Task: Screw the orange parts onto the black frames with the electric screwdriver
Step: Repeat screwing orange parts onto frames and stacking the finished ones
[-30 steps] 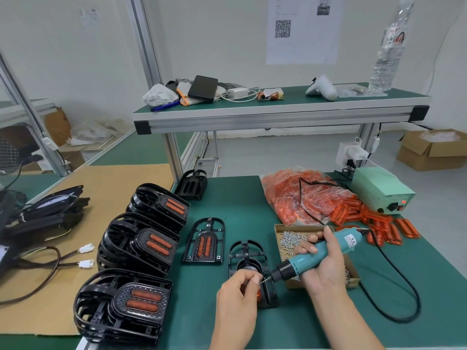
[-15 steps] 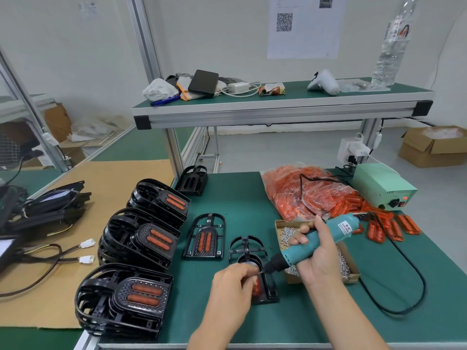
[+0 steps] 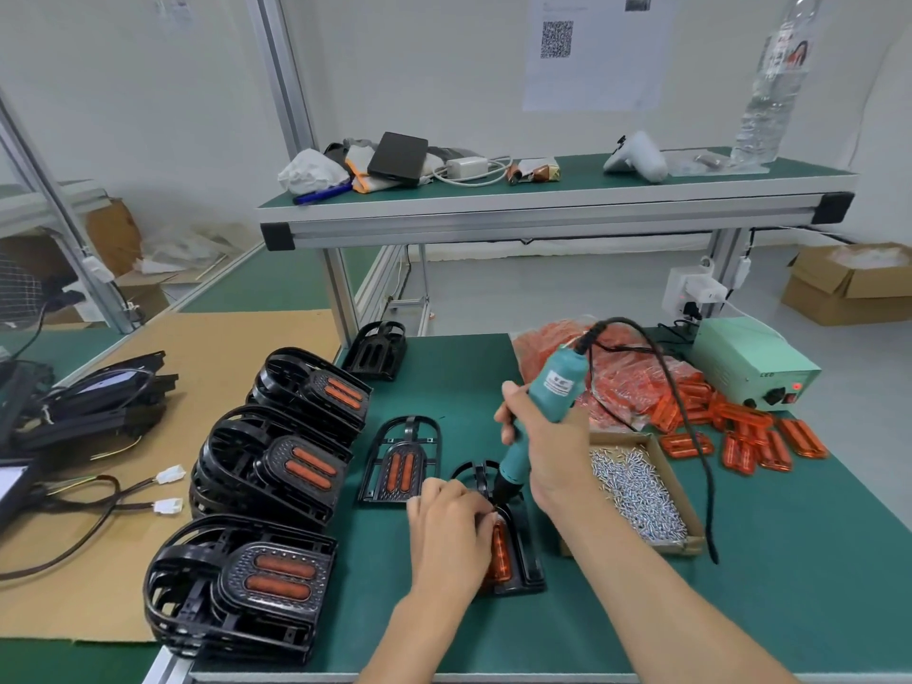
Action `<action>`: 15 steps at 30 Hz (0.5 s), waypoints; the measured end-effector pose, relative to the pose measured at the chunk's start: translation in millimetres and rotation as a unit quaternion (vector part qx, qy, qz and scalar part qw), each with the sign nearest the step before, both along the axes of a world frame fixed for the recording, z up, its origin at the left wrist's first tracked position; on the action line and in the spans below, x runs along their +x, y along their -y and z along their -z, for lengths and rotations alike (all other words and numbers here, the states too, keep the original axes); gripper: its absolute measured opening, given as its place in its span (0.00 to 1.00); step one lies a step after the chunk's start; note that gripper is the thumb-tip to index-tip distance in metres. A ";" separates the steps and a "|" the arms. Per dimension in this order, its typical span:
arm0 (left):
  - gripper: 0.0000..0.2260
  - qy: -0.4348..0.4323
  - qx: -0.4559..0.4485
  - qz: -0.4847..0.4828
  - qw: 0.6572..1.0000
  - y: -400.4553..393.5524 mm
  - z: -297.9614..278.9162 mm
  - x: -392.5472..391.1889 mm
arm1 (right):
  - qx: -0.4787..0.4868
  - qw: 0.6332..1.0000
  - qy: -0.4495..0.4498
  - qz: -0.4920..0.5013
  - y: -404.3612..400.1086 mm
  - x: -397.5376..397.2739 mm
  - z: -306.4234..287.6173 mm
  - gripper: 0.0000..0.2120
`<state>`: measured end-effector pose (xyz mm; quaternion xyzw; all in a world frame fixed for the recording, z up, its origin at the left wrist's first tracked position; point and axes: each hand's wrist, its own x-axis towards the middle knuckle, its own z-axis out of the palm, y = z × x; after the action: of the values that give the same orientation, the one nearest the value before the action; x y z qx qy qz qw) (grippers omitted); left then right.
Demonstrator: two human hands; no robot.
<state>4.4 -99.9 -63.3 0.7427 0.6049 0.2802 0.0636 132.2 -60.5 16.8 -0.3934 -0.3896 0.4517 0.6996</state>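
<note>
Moved: your right hand has swung the electric screwdriver from a low slant to nearly upright, cord end up, tip down at the frame.
Hidden: your left hand covers the screwdriver's tip and the top of the orange part; you cannot see the screw or where the bit meets it.
Cut off: both forearms run out of the bottom edge.
Left hand: fingers curled down onto the black frame, pinching at the orange part's upper end just beside the tip.
Right hand: wrapped tight around the screwdriver's teal body.
Frame position: flat on the green table, under your left hand and directly below your right.
Nearby: box of screws just right of your right wrist; loose orange parts beyond it; finished frame to the left.
</note>
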 end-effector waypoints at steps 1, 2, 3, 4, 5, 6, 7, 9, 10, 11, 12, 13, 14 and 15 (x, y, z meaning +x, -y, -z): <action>0.05 0.006 -0.001 -0.006 1.000 0.7 2.4 0.7 | -0.004 1.000 0.019 -0.005 -0.9 -2.0 1.1 0.10; 0.05 0.011 0.000 -0.009 1.000 1.3 4.7 1.1 | -0.006 0.999 0.034 -0.009 -1.6 -3.6 1.9 0.10; 0.05 0.014 0.004 -0.010 1.000 1.9 6.1 1.7 | -0.009 0.999 0.043 -0.011 -2.1 -4.6 2.6 0.10; 0.05 0.016 0.010 -0.009 1.000 2.6 6.9 2.1 | -0.011 0.999 0.048 -0.012 -2.6 -5.6 2.9 0.10; 0.04 0.017 0.019 -0.007 1.000 3.1 7.8 2.3 | -0.013 0.998 0.051 -0.015 -2.9 -5.9 2.7 0.10; 0.04 0.016 0.029 -0.010 0.999 3.5 8.7 2.2 | -0.014 0.998 0.055 -0.019 -3.2 -6.3 2.1 0.10; 0.03 0.014 0.039 -0.015 0.999 4.0 9.5 2.0 | -0.016 0.998 0.058 -0.023 -3.3 -6.7 1.7 0.10; 0.04 0.011 0.055 -0.031 0.998 4.3 10.2 1.7 | -0.017 0.997 0.063 -0.030 -3.4 -7.2 1.3 0.10; 0.04 0.010 0.061 -0.037 0.997 4.2 10.8 1.8 | -0.016 0.997 0.065 -0.032 -3.4 -7.5 1.0 0.10; 0.04 0.012 0.063 -0.041 0.997 4.3 12.0 2.2 | -0.015 0.997 0.069 -0.035 -3.4 -7.6 0.9 0.10; 0.03 0.016 0.061 -0.044 0.997 4.2 12.8 2.6 | -0.013 0.997 0.072 -0.039 -3.1 -8.1 0.5 0.10; 0.03 0.019 0.059 -0.046 0.997 4.3 13.8 2.7 | -0.012 0.996 0.076 -0.045 -2.8 -8.9 0.0 0.10; 0.03 0.022 0.057 -0.048 0.997 4.3 14.8 2.8 | -0.011 0.995 0.080 -0.052 -2.6 -10.0 -0.5 0.10; 0.02 0.026 0.056 -0.051 0.997 4.7 16.0 2.7 | -0.012 0.994 0.086 -0.061 -2.3 -10.8 -0.8 0.11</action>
<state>7.1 -104.6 -79.3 0.7057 0.6235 0.3356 0.0227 121.4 -58.1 17.5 -0.4146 -0.4663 0.4622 0.6301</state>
